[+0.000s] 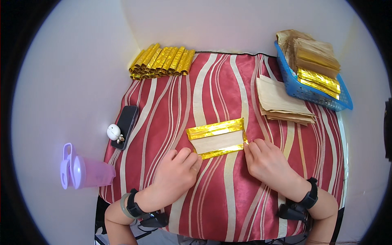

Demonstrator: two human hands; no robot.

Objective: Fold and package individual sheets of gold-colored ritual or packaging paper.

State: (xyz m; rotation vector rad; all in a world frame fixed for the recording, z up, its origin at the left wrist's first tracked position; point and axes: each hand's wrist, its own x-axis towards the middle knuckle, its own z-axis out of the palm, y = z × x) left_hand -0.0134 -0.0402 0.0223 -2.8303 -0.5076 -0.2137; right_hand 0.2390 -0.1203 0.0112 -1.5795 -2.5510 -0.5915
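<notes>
A sheet of gold foil paper [216, 143] lies in the middle of the striped cloth. Its long edges are folded inward as gold bands, and a pale beige strip shows between them. My left hand [178, 169] is closed at the sheet's lower left corner, its fingertips partly hidden behind the curled fingers. At the lower right end, my right hand [265, 159] pinches the edge between thumb and fingers. Each wrist wears a dark strap; a pale bangle circles the left arm too.
Several rolled gold tubes [163, 61] are stacked at the far left. Beige sheets [281, 98] lie beside a blue basket [314, 94] holding more papers at the far right. On the left are a black phone [127, 122], a white rounded case [114, 132] and a purple bottle [92, 171].
</notes>
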